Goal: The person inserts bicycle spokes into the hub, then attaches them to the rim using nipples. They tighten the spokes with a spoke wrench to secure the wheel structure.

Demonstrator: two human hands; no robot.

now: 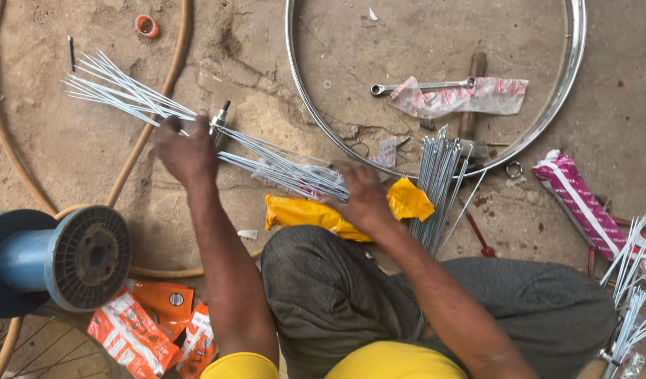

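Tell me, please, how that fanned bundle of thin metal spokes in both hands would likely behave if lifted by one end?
The spokes are long, thin wires, so they would probably flex and sag slightly. They splay beyond the left hand, so loose ones may slip from a one-handed grip. Near the right hand they bunch tightly, and smooth metal probably slides easily.

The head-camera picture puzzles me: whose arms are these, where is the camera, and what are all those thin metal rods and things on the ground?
There is no machine here. The camera sits on a person's head and looks down at their own knees and bare hands. The left hand and right hand together hold a fanned bundle of bicycle spokes. On the dirt ground lie a shiny wheel rim, a wrench, more loose spokes, a yellow bag, a blue spool and orange packets.
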